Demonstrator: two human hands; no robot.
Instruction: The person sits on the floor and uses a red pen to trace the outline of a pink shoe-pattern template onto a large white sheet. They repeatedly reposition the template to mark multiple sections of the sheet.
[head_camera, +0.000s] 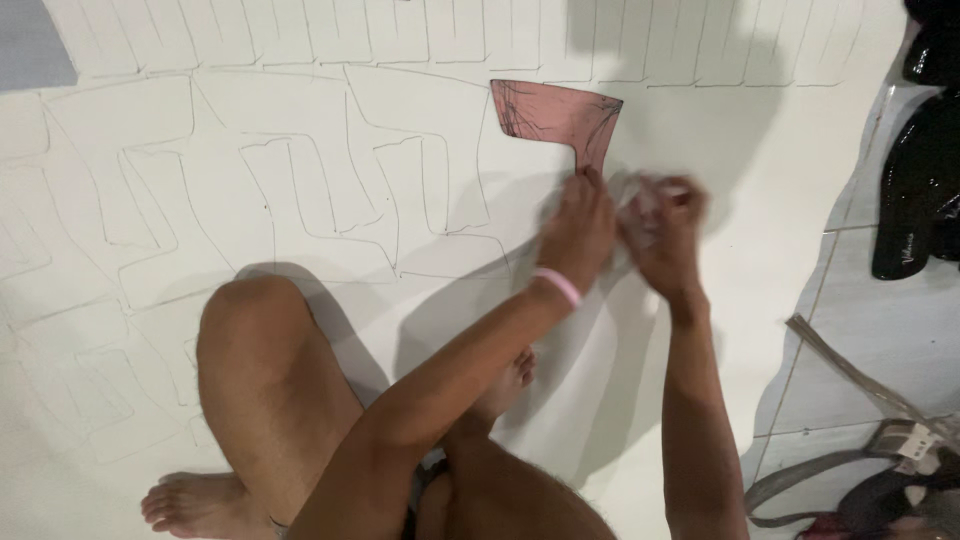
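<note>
Left hand (578, 225), a pink band (558, 286) at its wrist, presses fingertips down on the narrow stem of the pink, axe-shaped card template (556, 115), pinning it flat on the big white sheet of material (330, 120) spread over the floor. Right hand (663, 228) sits just beside it, blurred, its grip curled around something small; what it is, I cannot tell. Pencilled outlines (300, 190) cover the sheet. Black glossy pieces (915, 190) lie on the tiles (850, 330), right.

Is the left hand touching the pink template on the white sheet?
Touching. In the head view, the left hand presses its fingertips onto the narrow lower end of the pink template.
</note>
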